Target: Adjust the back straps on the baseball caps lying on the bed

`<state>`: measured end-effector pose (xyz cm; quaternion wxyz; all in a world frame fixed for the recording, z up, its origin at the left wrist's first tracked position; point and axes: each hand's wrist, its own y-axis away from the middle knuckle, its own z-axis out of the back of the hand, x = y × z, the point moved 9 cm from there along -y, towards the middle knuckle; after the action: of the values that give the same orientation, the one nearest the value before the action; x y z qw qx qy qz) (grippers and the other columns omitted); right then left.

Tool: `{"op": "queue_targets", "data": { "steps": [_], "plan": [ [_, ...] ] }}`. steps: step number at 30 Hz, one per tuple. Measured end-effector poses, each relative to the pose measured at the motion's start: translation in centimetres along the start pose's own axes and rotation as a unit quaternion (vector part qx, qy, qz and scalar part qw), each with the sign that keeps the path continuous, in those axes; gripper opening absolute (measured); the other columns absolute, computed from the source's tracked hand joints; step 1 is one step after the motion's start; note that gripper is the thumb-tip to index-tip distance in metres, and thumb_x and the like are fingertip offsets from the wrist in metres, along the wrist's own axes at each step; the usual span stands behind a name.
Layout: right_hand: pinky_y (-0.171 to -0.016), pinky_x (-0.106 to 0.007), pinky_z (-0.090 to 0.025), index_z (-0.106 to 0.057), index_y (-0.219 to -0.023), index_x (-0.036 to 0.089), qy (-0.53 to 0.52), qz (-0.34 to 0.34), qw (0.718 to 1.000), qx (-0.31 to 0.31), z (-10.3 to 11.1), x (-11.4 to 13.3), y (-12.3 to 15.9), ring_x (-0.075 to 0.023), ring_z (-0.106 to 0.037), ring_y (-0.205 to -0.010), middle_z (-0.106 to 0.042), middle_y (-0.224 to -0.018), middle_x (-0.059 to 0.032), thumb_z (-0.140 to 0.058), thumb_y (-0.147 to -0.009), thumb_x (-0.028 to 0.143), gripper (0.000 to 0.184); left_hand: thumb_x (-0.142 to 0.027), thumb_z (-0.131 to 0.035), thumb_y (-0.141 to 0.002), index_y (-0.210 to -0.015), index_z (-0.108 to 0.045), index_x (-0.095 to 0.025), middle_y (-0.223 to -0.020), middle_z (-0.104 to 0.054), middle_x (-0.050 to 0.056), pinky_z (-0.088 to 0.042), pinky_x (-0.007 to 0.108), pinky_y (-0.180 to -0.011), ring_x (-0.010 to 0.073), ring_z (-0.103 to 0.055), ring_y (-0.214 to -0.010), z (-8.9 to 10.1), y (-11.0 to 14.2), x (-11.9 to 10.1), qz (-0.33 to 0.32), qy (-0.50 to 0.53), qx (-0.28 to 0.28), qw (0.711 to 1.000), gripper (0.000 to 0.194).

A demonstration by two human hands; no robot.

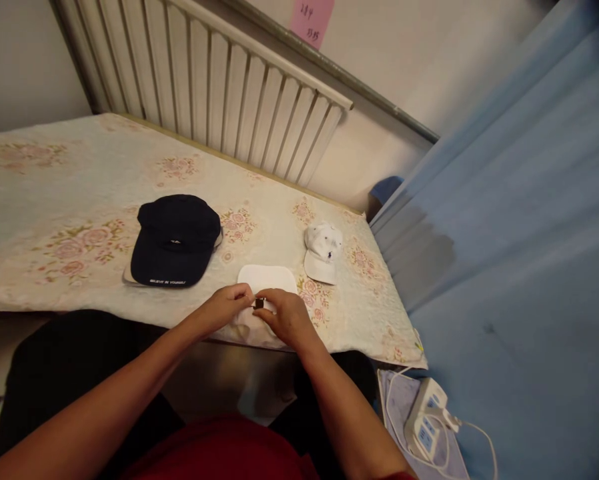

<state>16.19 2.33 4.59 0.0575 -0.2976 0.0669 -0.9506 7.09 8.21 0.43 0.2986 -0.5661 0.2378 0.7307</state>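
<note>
A white cap (267, 275) lies at the table's near edge, its brim turned away from me; both my hands cover much of its crown. My right hand (290, 319) curls its thumb and forefinger round a small dark square piece (259, 303) above this cap. Beside that piece, my left hand (229, 303) is closed in a pinch, and what lies between its fingers is hidden. To the left sits a large navy cap (179, 230) with white lettering along its brim. A smaller white cap (323, 250) with a tiny dark emblem rests farther right.
A floral cloth (259, 220) covers the table. Behind it stands a white radiator (219, 87). On the right hang blue curtains (519, 233). A power strip (424, 420) with white cables lies low at the right, near the table's corner.
</note>
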Motion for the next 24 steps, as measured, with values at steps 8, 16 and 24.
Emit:
{"op": "queue_targets", "data": {
  "steps": [8, 16, 24],
  "plan": [
    [-0.070, -0.028, -0.038, -0.064, -0.088, 0.024, 0.038, -0.014, 0.999, 0.007, -0.3, -0.2, -0.3, -0.0187, -0.059, -0.078, -0.068, -0.086, -0.0024, -0.064, -0.080, 0.028, 0.010, -0.038, -0.045, -0.079, -0.064, -0.046, -0.019, -0.062, -0.040, -0.005, -0.031, 0.024, -0.057, 0.0133, -0.040, -0.062, -0.2, 0.1, 0.3, 0.008, -0.034, 0.004, 0.999, 0.024],
    [-0.067, -0.028, -0.039, -0.063, -0.085, 0.023, 0.008, -0.048, 0.999, 0.000, -0.1, -0.9, 0.0, -0.0183, -0.060, -0.074, -0.068, -0.080, -0.0014, -0.066, -0.076, 0.024, 0.010, -0.035, -0.044, -0.079, -0.064, -0.043, -0.019, -0.064, -0.036, -0.005, -0.028, 0.024, -0.057, 0.0128, -0.037, -0.062, -0.4, 0.2, 0.2, 0.009, -0.042, 0.015, 0.999, 0.021],
    [-0.069, -0.028, -0.042, -0.065, -0.091, 0.025, -0.075, -0.074, 0.994, 0.022, 0.1, -2.8, 0.0, -0.0162, -0.060, -0.072, -0.067, -0.078, 0.0015, -0.072, -0.069, 0.022, 0.023, -0.036, -0.047, -0.076, -0.063, -0.041, -0.020, -0.062, -0.035, -0.006, -0.025, 0.023, -0.052, 0.0116, -0.034, -0.057, 0.3, -0.1, 1.4, 0.014, -0.031, -0.001, 0.999, 0.022]
  ]
}}
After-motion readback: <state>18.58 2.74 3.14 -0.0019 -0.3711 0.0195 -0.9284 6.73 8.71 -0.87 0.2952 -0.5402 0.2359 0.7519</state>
